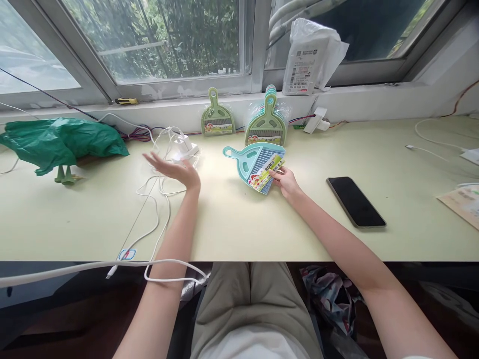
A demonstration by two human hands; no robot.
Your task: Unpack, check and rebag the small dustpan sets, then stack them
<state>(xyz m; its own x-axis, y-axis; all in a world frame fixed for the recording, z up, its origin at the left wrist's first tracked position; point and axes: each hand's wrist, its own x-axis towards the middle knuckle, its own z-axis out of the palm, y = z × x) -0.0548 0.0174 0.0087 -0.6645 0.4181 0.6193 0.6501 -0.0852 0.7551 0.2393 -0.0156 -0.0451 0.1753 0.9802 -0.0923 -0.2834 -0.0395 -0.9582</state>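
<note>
My right hand [286, 181] grips the lower edge of a light-blue mini dustpan and brush set [255, 162] with a yellow label, held tilted just above the pale desk [239, 219]. My left hand [172, 169] hovers over the desk with its palm up and fingers stretched out, holding nothing, above a tangle of white cables [159, 199]. Against the back ledge lean a green dustpan set [217, 118] and a wrapped stack of green and blue dustpan sets [267, 122].
A black phone [355, 202] lies face up to the right. A green plastic bag [60, 142] sits at the far left. A white charger [184, 144] lies by the cables. A white parcel bag [310, 57] stands on the window sill. Papers [462, 202] lie at the right edge.
</note>
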